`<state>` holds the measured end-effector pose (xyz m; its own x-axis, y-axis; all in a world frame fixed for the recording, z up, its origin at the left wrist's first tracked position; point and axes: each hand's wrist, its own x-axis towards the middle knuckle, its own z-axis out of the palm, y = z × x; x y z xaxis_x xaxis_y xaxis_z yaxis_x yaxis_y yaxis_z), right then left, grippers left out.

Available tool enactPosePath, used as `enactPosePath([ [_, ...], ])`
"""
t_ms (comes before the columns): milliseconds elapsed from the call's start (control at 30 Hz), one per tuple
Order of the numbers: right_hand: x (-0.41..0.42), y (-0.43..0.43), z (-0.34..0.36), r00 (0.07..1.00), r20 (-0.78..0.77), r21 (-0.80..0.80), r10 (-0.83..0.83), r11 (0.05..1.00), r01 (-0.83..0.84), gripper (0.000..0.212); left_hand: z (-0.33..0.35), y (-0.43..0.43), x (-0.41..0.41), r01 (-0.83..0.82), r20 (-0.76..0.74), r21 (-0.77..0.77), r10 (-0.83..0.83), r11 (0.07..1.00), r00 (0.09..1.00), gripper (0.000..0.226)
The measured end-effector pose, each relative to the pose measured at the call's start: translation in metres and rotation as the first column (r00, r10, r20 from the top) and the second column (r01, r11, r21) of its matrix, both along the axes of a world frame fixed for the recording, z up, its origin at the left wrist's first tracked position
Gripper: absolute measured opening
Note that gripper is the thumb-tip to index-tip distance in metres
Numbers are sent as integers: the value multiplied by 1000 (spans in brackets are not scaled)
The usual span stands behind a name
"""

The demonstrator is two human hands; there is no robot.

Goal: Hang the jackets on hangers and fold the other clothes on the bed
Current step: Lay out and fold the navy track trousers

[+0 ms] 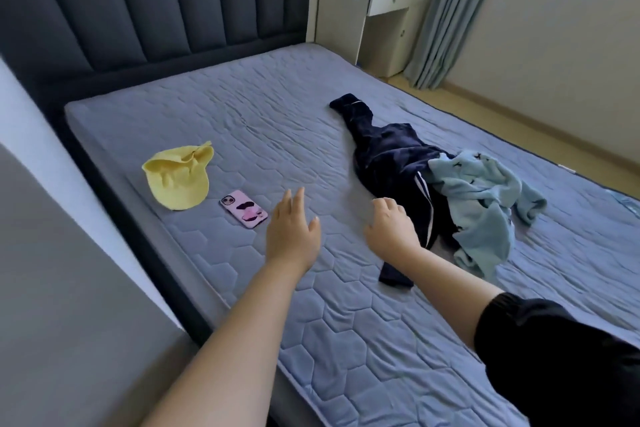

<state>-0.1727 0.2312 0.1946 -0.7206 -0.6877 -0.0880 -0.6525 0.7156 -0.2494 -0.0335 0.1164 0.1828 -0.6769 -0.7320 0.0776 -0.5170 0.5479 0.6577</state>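
Only markings: white side stripes on the navy garment (384, 156) and small dark motifs on the pale blue garment (485, 204); no lettering is sharp enough to read.
Phone (244, 209): pink case with dark blotches, lying flat.
Bed (277, 107): grey-blue cover quilted in hexagons.
Headboard (138, 0): dark, padded in vertical channels.
Clothes: plush navy garment stretched out mid-bed, fleecy blue one crumpled over its right edge; soft yellow garment (178, 177) apart, near the phone.
Left hand (292, 229): fingers straight and spread, empty.
Right hand (389, 225): loosely bent, empty, just beside the navy garment.

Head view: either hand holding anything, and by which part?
Nothing held. Left hand open over the mattress; right hand loosely curled beside the navy garment, not gripping it.
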Motion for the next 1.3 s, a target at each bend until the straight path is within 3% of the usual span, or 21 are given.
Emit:
enactPosePath([
  [267, -32, -6, -207, 979, 204, 40, -22, 999, 14, 53, -213, 39, -25, -58, 147, 171, 33, 984, 989, 62],
  [567, -141, 59, -287, 999, 41, 280, -24, 960, 11, 77, -311, 122, -44, -267, 385, 324, 131, 907, 913, 67],
  [633, -164, 68, -299, 988, 143, 308, -59, 951, 13, 64, -319, 131, -50, -303, 424, 276, 167, 912, 890, 69],
  [733, -178, 79, -317, 984, 176, 121, -22, 993, 0, 25, -329, 139, -55, -328, 332, 294, 226, 898, 916, 71],
  [767, -177, 81, -317, 986, 163, 60, -23, 998, 14, 16, -329, 142, -55, -338, 256, 366, 256, 867, 932, 70],
  [833, -166, 82, -310, 979, 206, -19, -4, 1000, 8, 20, -328, 145, -51, -346, 60, 578, 384, 739, 921, 63],
  [900, -141, 80, -299, 917, 385, -77, 106, 994, -82, 29, -322, 144, -44, -288, -88, 790, 566, 541, 820, 52],
  [1000, -80, 83, -288, 618, 690, -149, 377, 910, -388, 22, -317, 138, -33, -179, -138, 919, 714, 350, 687, 44],
  [1067, -54, 85, -287, 553, 641, -122, 533, 781, -612, 17, -316, 138, -28, -121, -163, 937, 717, 327, 678, 44],
  [1100, -53, 82, -291, 591, 557, -122, 583, 761, -637, 26, -315, 139, -27, -109, -177, 936, 712, 336, 679, 42],
  [1200, -83, 71, -298, 848, 172, -135, 502, 864, -484, 48, -316, 145, -23, -124, -204, 908, 678, 401, 706, 32],
  [1267, -116, 67, -302, 948, -53, -29, 314, 948, -316, 64, -316, 150, -22, -115, -203, 902, 644, 416, 738, 26],
  [1300, -132, 68, -304, 979, -77, 7, 190, 982, -190, 73, -317, 151, -22, -119, -192, 902, 633, 415, 750, 24],
])
